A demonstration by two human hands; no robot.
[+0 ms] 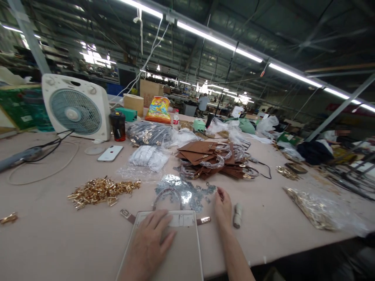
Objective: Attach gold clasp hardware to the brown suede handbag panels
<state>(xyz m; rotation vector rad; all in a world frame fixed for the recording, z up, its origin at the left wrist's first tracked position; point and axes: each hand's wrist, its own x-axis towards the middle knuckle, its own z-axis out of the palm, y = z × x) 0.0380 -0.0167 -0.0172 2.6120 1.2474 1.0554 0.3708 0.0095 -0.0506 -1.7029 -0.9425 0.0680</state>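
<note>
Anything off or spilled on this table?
No obvious damage. Slightly odd: a small gold clump lies at far left, apart from the main gold pile. Silvery plates are strewn loose beside the right hand, though that may be normal here.

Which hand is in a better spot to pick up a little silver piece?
Probably the right hand: its fingers are right beside the silver pieces, while the left hand rests on the pale panel.

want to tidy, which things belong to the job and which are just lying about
Likely job:
flat beige panel under left hand
small silvery metal plates near right hand
heaped gold metal fittings

Likely lying about:
white square fan
white rectangular phone
red-labelled plastic bottle
</note>
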